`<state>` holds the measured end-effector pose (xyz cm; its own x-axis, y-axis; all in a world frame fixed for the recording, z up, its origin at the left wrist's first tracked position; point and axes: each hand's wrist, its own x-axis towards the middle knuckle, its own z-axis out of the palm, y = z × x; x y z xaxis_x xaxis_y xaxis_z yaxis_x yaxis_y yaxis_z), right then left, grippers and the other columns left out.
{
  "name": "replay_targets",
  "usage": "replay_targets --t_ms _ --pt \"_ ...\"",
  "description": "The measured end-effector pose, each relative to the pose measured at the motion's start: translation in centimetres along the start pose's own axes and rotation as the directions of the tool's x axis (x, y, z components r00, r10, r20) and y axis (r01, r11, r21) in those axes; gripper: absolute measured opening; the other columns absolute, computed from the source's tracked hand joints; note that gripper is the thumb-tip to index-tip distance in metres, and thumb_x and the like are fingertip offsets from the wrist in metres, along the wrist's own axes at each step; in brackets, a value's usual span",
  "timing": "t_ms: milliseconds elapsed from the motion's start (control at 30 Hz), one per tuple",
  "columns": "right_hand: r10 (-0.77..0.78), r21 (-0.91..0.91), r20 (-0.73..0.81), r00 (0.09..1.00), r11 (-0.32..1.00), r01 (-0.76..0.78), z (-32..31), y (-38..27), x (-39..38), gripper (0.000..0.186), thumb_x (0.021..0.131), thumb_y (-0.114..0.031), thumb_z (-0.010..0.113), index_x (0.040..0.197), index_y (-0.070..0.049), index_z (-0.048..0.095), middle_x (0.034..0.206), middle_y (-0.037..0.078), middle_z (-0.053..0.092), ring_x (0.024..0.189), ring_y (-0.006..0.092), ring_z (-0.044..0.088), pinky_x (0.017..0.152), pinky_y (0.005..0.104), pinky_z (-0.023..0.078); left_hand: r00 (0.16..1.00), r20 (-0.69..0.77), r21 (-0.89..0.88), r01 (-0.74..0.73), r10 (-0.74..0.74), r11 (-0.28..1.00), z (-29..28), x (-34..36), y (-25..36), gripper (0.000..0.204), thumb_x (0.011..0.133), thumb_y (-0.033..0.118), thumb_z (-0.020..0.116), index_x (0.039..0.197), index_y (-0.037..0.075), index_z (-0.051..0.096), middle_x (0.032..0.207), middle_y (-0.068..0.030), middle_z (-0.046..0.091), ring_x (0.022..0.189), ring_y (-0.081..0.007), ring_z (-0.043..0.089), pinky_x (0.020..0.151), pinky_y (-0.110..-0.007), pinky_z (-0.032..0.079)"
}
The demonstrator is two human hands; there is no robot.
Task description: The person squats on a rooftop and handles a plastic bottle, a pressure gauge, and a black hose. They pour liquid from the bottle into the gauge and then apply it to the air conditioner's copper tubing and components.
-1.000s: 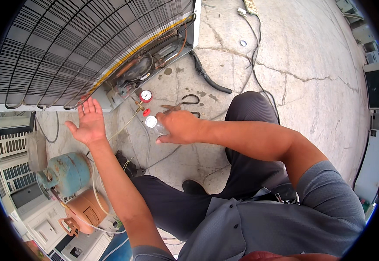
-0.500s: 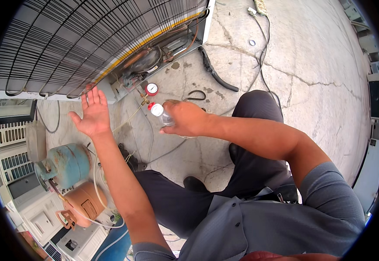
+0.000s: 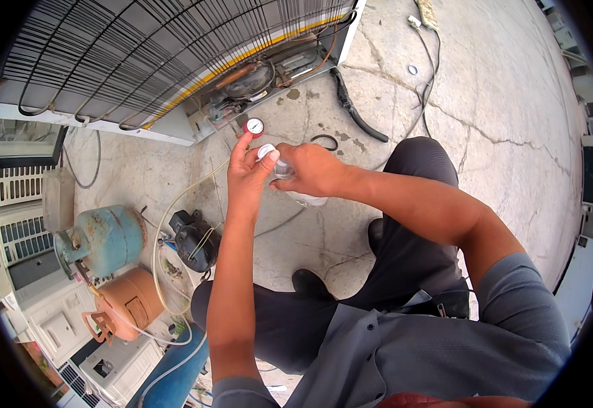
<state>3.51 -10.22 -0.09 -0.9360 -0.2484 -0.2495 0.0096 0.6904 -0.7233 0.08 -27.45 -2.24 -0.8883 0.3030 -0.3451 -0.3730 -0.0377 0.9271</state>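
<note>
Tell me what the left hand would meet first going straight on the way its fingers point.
Probably the gauge, which shows just ahead of the left hand; depth is unclear, so the hand might pass above it.

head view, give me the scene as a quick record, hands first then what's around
left hand: on the white cap
right hand: around the clear bottle
just past the hands: red-rimmed gauge
upper left: back of a fridge
lower left: teal tank, orange tank
floor: cracked, with black hose
</note>
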Motion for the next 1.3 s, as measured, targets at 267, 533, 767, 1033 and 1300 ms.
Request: replay_targets --t_ms 267,533,767,1033,1300 --pt "-0.035 0.036 -0.046 0.998 0.999 0.037 1.3 0.5 0.1 0.061 0.075 -0.035 0.083 0.114 0.004 0.058 0.095 0.025 0.07 0.091 0.0426 0.068 0.081 0.0465 0.055 0.997 -0.041 0.013 -0.068 0.068 0.998 0.2 -1.1 -1.4 0.061 0.087 0.016 0.082 0.137 -0.003 0.053 0.117 -0.0081 0.069 0.106 -0.0143 0.064 0.091 -0.029 0.051" --pt "0.072 0.163 -0.038 0.997 0.985 -0.065 1.0 0.0 0.9 0.103 0.064 -0.044 0.092 0.141 0.001 0.04 0.117 0.027 0.066 0.106 0.0422 0.066 0.094 0.0442 0.053 0.931 -0.364 -0.039 -0.049 0.031 0.998 -0.8 -0.8 -0.5 0.033 0.091 0.025 0.076 0.113 0.002 0.068 0.097 -0.0014 0.067 0.076 -0.0093 0.055 0.066 -0.027 0.044" --pt "0.017 0.017 -0.109 0.994 1.0 -0.015 2.8 0.1 0.8 0.105 0.063 -0.035 0.089 0.145 0.003 0.036 0.133 0.029 0.053 0.114 0.0432 0.062 0.098 0.0433 0.052 0.87 -0.459 -0.514 -0.096 -0.179 0.852 -1.2 -0.4 1.3 0.037 0.093 0.031 0.069 0.114 0.001 0.065 0.113 -0.0097 0.063 0.098 -0.0204 0.063 0.087 -0.036 0.053" --pt "-0.031 0.065 -0.072 0.997 0.997 0.036 4.0 -1.2 1.3 0.094 0.066 -0.022 0.076 0.145 0.007 0.035 0.127 0.03 0.054 0.107 0.0452 0.063 0.093 0.0452 0.054 0.974 -0.219 -0.647 -0.094 -0.066 0.757 -1.5 -0.8 1.7 0.053 0.095 0.028 0.066 0.137 0.001 0.048 0.133 -0.0222 0.055 0.122 -0.0347 0.057 0.108 -0.05 0.044" --pt "-0.054 0.129 -0.012 0.998 0.99 0.056 4.5 -1.8 0.8 0.086 0.067 -0.018 0.075 0.137 0.013 0.036 0.118 0.033 0.058 0.104 0.046 0.064 0.091 0.0453 0.054 0.949 -0.31 -0.512 -0.221 0.061 0.83 -0.6 -2.7 0.5 0.055 0.091 0.013 0.06 0.141 0.002 0.041 0.131 -0.0246 0.055 0.122 -0.0368 0.057 0.109 -0.052 0.043"
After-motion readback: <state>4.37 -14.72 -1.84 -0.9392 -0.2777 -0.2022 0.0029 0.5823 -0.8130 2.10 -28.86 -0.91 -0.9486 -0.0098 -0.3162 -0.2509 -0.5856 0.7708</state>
